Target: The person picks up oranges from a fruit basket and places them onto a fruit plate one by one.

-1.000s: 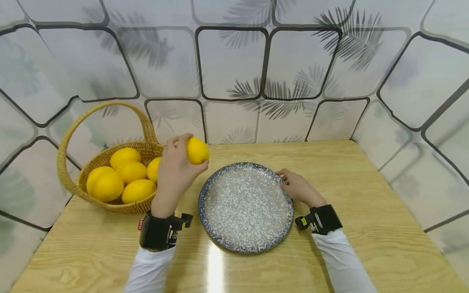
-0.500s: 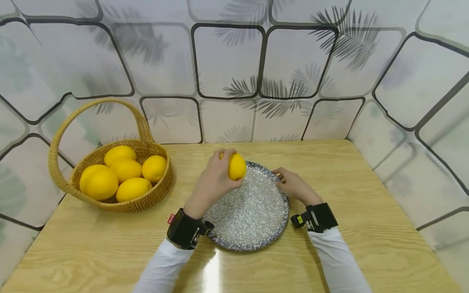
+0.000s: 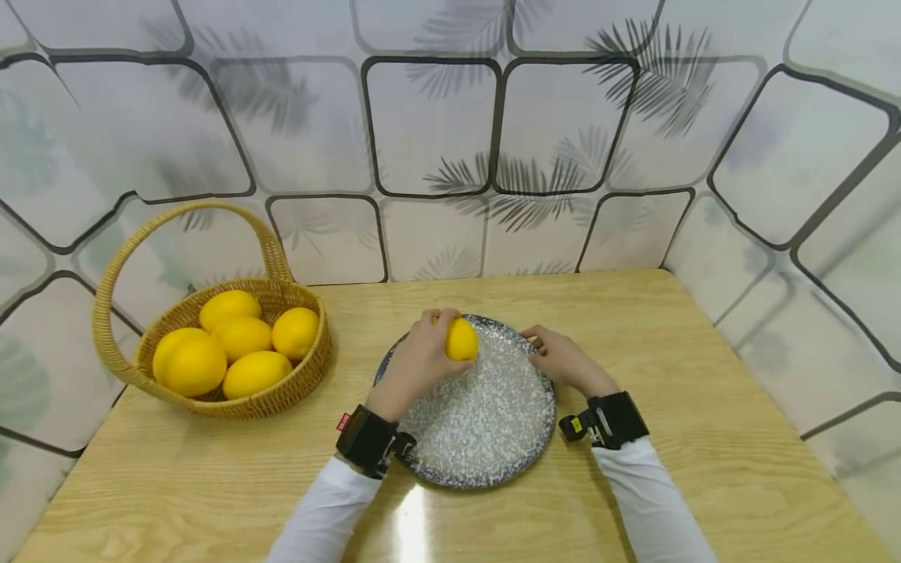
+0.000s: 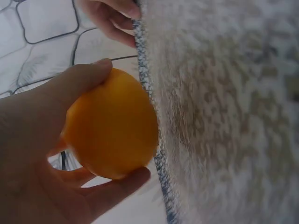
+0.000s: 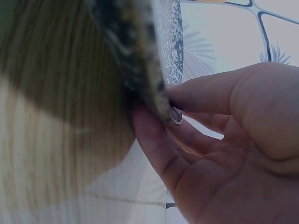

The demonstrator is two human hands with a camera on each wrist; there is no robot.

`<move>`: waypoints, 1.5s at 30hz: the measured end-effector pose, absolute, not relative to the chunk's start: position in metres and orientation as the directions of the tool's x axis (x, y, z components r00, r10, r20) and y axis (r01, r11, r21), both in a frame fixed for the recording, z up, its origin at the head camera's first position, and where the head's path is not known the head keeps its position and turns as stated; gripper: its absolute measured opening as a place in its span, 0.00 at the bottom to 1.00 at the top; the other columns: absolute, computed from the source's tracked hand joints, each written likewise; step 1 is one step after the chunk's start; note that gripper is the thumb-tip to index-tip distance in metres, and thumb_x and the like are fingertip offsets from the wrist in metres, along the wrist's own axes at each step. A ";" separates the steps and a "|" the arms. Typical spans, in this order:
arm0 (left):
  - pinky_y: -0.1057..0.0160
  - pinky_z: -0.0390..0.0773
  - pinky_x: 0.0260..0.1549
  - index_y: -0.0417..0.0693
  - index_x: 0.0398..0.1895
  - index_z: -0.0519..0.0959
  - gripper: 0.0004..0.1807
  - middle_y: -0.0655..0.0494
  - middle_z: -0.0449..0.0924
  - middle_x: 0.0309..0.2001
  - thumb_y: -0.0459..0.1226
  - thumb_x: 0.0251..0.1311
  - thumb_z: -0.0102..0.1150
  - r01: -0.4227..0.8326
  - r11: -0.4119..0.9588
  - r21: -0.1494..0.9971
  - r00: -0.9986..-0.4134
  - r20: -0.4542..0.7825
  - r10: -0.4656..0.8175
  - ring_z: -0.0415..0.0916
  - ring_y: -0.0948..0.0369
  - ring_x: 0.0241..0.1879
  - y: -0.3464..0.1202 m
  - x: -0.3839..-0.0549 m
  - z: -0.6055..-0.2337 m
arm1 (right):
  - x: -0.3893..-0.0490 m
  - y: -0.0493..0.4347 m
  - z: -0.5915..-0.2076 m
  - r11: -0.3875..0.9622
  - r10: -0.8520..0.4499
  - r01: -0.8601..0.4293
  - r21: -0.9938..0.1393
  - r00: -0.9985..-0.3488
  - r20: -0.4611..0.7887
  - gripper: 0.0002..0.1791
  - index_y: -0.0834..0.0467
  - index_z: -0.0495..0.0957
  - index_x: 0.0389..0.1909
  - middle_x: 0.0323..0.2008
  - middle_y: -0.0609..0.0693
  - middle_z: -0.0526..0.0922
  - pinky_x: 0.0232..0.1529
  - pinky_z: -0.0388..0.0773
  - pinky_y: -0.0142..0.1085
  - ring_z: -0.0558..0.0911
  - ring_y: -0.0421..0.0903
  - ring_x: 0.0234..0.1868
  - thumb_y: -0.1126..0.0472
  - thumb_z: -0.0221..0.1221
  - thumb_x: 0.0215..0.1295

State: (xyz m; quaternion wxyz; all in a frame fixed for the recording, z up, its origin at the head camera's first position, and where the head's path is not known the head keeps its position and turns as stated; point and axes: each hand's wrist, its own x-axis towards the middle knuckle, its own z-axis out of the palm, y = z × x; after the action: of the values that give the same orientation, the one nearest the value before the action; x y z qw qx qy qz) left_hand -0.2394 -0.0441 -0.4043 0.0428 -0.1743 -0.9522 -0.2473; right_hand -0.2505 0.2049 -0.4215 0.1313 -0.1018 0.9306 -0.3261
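Note:
My left hand (image 3: 421, 358) grips a yellow lemon (image 3: 462, 341) low over the back part of a round speckled grey plate (image 3: 486, 426) with a dark blue rim. In the left wrist view, thumb and fingers curl around the lemon (image 4: 114, 128), close over the plate's surface (image 4: 224, 116). My right hand (image 3: 566, 363) is at the plate's back right edge. The right wrist view shows its thumb on top of the rim (image 5: 138, 56) and a finger beneath, pinching it.
At the left stands a wicker basket (image 3: 322, 348) with a tall arched handle (image 3: 105, 313), holding several more lemons (image 3: 256, 375). Everything stands on a light wooden table (image 3: 176, 485). A patterned wall covering (image 3: 429, 125) rises behind and to the sides.
My left hand has carried the lemon right, from beside the basket to over the plate, then slightly lower. The right hand keeps its hold on the rim.

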 end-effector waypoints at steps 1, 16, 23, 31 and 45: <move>0.46 0.85 0.40 0.52 0.67 0.66 0.43 0.39 0.69 0.64 0.51 0.47 0.71 0.352 0.820 0.451 -0.936 0.158 0.315 0.74 0.46 0.52 -0.044 -0.240 -0.406 | -0.251 0.205 -0.422 0.767 -0.276 -0.102 -0.634 -0.944 -0.181 0.25 0.64 0.64 0.68 0.59 0.72 0.74 0.54 0.77 0.57 0.74 0.64 0.57 0.65 0.48 0.71; 0.42 0.82 0.49 0.63 0.73 0.61 0.42 0.39 0.59 0.73 0.42 0.54 0.67 0.455 0.791 0.410 -0.875 0.038 0.483 0.69 0.44 0.62 -0.055 -0.231 -0.390 | -0.252 0.205 -0.424 0.781 -0.270 -0.096 -0.618 -0.943 -0.196 0.26 0.63 0.63 0.69 0.59 0.71 0.74 0.53 0.78 0.56 0.75 0.63 0.56 0.65 0.48 0.71; 0.54 0.85 0.36 0.63 0.74 0.61 0.38 0.37 0.62 0.71 0.42 0.59 0.61 0.454 0.790 0.411 -0.875 0.039 0.483 0.78 0.50 0.48 -0.057 -0.232 -0.389 | -0.253 0.205 -0.423 0.781 -0.281 -0.111 -0.615 -0.941 -0.188 0.26 0.63 0.63 0.68 0.59 0.71 0.74 0.54 0.77 0.57 0.74 0.63 0.56 0.65 0.48 0.71; 0.50 0.84 0.43 0.63 0.75 0.58 0.37 0.34 0.64 0.67 0.44 0.63 0.58 0.419 0.801 0.427 -0.890 0.018 0.456 0.76 0.48 0.50 -0.061 -0.234 -0.389 | -0.254 0.207 -0.425 0.778 -0.279 -0.101 -0.620 -0.940 -0.197 0.26 0.62 0.63 0.69 0.60 0.71 0.73 0.55 0.76 0.57 0.74 0.63 0.57 0.65 0.48 0.71; 0.65 0.74 0.22 0.63 0.75 0.57 0.36 0.38 0.71 0.53 0.47 0.64 0.56 0.415 0.801 0.431 -0.889 0.005 0.457 0.72 0.58 0.29 -0.062 -0.233 -0.389 | -0.254 0.208 -0.427 0.776 -0.287 -0.114 -0.620 -0.939 -0.187 0.26 0.63 0.63 0.69 0.59 0.71 0.74 0.55 0.76 0.58 0.74 0.63 0.57 0.65 0.48 0.71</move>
State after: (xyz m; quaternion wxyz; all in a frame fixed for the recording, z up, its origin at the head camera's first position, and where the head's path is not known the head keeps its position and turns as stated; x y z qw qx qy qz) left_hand -0.2332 -0.0618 -0.3892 -0.0494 -0.2300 -0.9478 -0.2154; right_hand -0.2544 0.2081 -0.4265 0.1367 -0.1077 0.9324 -0.3169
